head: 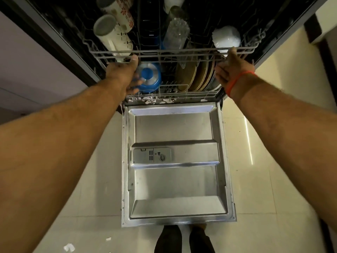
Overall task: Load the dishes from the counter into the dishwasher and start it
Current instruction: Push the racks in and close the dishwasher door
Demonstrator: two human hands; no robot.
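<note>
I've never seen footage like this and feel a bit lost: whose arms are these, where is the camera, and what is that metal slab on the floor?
No robot here: a person wears a camera on the head, so you look down along both bare arms. The metal slab is the dishwasher door, folded down flat, with the detergent box set in it. Beyond it are two wire racks. The upper rack holds patterned mugs, a clear glass and a white bowl. The lower rack shows brown plates standing on edge and a blue lid. The left hand and the right hand both reach to the upper rack's front rail, thumbs against it; whether the fingers curl under it is hidden. The feet stand at the door's near edge.
</note>
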